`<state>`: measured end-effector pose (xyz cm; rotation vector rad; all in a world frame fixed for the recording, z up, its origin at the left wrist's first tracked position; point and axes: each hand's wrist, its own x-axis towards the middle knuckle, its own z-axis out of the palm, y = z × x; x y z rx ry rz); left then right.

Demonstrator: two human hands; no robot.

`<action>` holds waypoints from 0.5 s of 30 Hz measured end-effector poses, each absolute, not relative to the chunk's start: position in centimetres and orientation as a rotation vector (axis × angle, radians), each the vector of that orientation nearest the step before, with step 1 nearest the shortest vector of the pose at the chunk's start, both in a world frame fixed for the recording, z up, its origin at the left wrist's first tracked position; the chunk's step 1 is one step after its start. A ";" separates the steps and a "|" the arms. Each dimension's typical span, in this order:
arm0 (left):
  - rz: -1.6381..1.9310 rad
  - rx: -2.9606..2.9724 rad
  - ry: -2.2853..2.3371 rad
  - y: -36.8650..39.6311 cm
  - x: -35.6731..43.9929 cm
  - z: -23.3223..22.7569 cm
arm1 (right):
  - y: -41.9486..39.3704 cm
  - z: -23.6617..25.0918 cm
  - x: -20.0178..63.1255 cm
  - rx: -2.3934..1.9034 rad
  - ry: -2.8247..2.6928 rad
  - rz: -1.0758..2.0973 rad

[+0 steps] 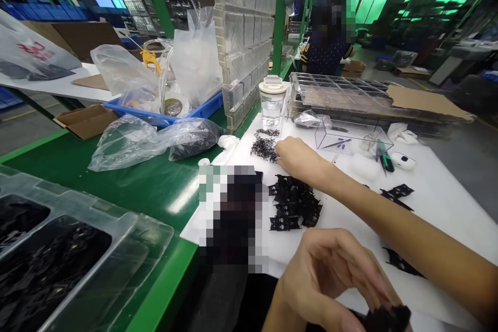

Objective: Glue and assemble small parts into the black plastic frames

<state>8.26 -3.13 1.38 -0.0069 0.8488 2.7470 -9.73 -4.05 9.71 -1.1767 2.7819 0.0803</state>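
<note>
My right hand (298, 158) reaches forward across the white mat (439, 202). Its fingertips rest at the edge of a heap of small black wire clips (263, 148); whether a clip is pinched between them is hidden. My left hand (330, 280) is low and close to the camera, fingers curled around a black plastic part (385, 317) at the bottom edge. Between the two hands lies a pile of flat black plastic parts (295, 206). More such parts (397, 196) lie singly on the mat to the right.
A lidded clear jar (272, 98), a clear acrylic box (342, 137), a green-handled tool (385, 160) and stacked clear trays (342, 93) stand at the mat's far side. Plastic bags (155, 140) and a blue bin (202, 109) lie left; trays of black parts (58, 249) near left. A co-worker (327, 46) stands behind.
</note>
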 end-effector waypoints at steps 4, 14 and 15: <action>2.703 0.312 0.865 -3.7 7.5 1.5 | -4.3 9.6 -9.7 -1.173 2.771 0.131; 2.730 0.281 0.815 -3.9 7.7 2.6 | -2.9 9.2 -9.3 -1.332 2.821 -0.226; 2.732 0.270 0.826 -4.0 7.9 2.6 | -2.7 9.4 -9.0 -1.354 2.827 -0.311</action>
